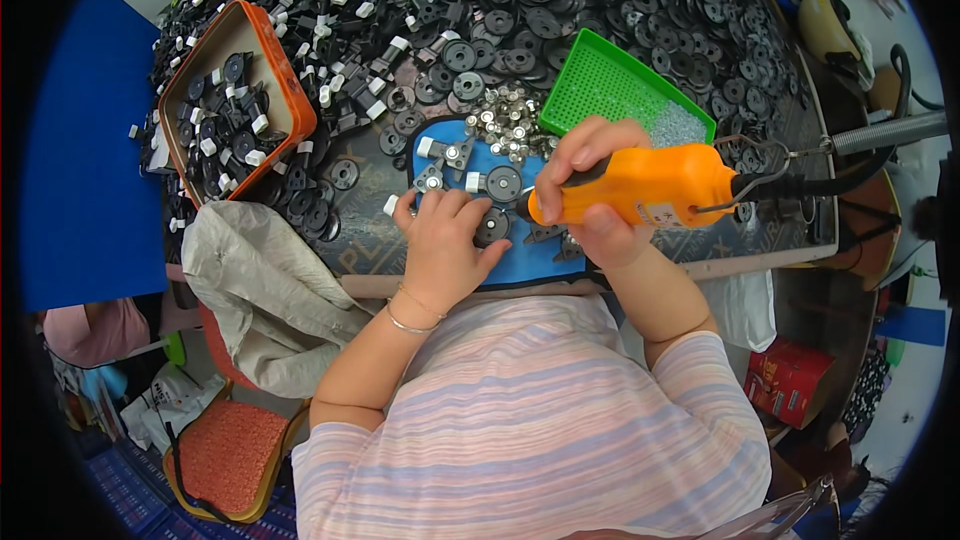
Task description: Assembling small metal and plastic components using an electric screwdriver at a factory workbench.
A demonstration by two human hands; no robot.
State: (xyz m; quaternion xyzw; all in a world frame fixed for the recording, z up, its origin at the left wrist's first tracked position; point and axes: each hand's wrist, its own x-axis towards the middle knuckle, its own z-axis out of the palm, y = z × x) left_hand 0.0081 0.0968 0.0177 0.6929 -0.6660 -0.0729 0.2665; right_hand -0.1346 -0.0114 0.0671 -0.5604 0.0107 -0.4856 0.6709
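My right hand is wrapped round an orange electric screwdriver, its dark nose pointing left over the blue mat. On that mat my left hand is curled, index finger and thumb about a black wheel part close to the screwdriver's nose. The screwdriver's tip is partly hidden by my right hand. Just above lies another black wheel part with a white tab. More black pieces with white tabs rest near my left fingertips. Dark brackets lie partly under my right hand.
A pile of shiny metal parts sits at the mat's far edge. Beside it stands a green perforated tray with small clear pieces. An orange-rimmed box of parts is at left. Heaped black discs cover the far table. A coiled spring reaches the screwdriver.
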